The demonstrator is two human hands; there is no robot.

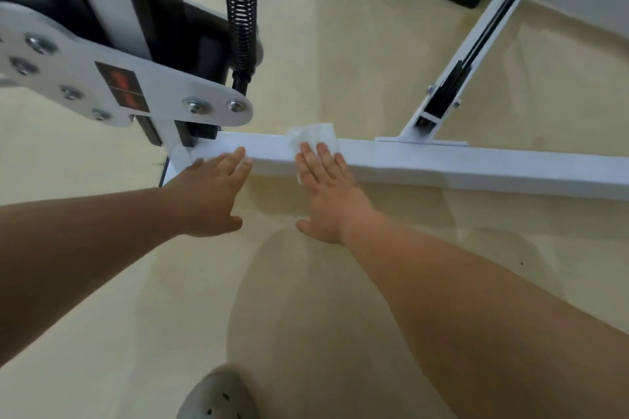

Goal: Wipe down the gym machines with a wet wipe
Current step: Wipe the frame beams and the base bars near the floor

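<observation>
A white square steel bar (pixel 476 165) of a gym machine runs low across the floor from centre left to the right edge. A crumpled white wet wipe (pixel 311 134) lies on top of the bar. My right hand (pixel 325 189) presses flat on the wipe with straight fingers, the wipe showing beyond the fingertips. My left hand (pixel 211 196) rests flat on the bar's left end, fingers straight, about a hand's width from the right hand.
A white bolted plate (pixel 85 78) with a red label juts out above the bar's left end, beside a black coil spring (pixel 240 3). A white diagonal strut (pixel 476 44) rises from the bar at right. Beige floor (pixel 306 299) lies below; a grey shoe (pixel 218 396) shows at the bottom.
</observation>
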